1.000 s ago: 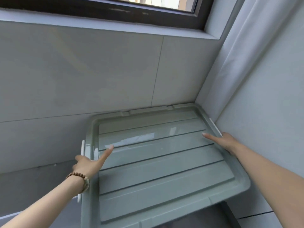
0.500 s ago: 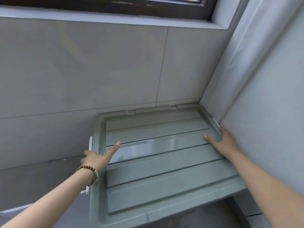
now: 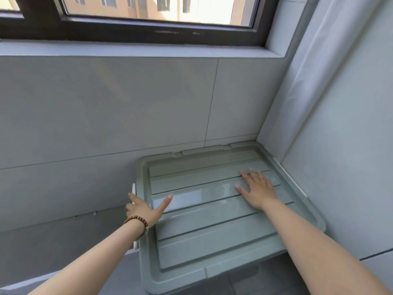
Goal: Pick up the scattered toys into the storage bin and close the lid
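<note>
1. The sage-green lid point(image 3: 212, 226) lies flat over the storage bin point(image 3: 240, 270), which sits on the floor point(image 3: 265, 283) in the corner where the tiled wall point(image 3: 106, 113) under the window point(image 3: 148, 9) meets the side wall and white curtain point(image 3: 314, 86).
2. No toys are in view, so I judge the gathering done and the closing of the lid to be the step in hand.
3. The right hand point(image 3: 257, 188) lies flat on the lid near its far right corner, fingers straight and spread, holding nothing.
4. The left hand point(image 3: 144, 207), with a wooden bead bracelet point(image 3: 138, 222) at the wrist, is at the lid's left edge. Its thumb stretches across the top and its fingers drop over the rim beside the white latch point(image 3: 134, 189). I cannot tell whether they grip anything there.
5. A second white latch point(image 3: 297, 188) runs along the right edge, close to the side wall.
6. The next move likely calls for even downward pressure along both edges, then snapping each latch up over the rim. The right one leaves little room for fingers.
</note>
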### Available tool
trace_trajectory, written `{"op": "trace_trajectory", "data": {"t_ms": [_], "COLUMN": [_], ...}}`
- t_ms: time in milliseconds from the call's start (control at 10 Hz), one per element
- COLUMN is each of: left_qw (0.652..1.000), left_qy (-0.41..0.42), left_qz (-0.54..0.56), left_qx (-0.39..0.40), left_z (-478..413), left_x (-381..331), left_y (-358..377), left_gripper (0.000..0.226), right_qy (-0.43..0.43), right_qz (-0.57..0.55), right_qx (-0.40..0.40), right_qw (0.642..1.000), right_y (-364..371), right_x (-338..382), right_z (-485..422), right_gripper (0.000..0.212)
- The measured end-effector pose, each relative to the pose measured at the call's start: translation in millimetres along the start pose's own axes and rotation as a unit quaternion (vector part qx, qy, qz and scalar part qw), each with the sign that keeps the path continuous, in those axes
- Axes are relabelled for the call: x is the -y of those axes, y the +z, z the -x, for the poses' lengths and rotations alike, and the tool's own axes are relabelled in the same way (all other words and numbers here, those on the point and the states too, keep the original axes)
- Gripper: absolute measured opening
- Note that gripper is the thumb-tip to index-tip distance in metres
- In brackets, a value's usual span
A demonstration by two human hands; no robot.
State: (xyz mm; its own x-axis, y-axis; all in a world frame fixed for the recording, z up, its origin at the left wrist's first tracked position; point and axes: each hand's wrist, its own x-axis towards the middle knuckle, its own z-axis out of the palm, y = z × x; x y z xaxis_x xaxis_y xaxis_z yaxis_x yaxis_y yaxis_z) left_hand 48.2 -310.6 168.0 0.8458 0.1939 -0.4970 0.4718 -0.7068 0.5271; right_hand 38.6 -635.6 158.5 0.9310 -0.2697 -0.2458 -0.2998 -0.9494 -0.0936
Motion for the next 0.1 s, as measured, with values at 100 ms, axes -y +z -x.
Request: {"op": "trace_trajectory", "data": {"t_ms": [100], "left_qw": [1.000], "left_qy": [0.015], "left_qz": [0.010], "left_qx": [-0.007], "left_z": [6.0], "left_x": [-3.6], "left_y": [-18.4], "left_gripper": [0.116], "right_qy": [-0.011], "right_qz": [-0.075], "right_qx": [-0.024], "right_qw": [0.997], "right_y": [-24.9], "right_x": [24.2], "right_z": [16.5], "right_gripper": [0.064]}}
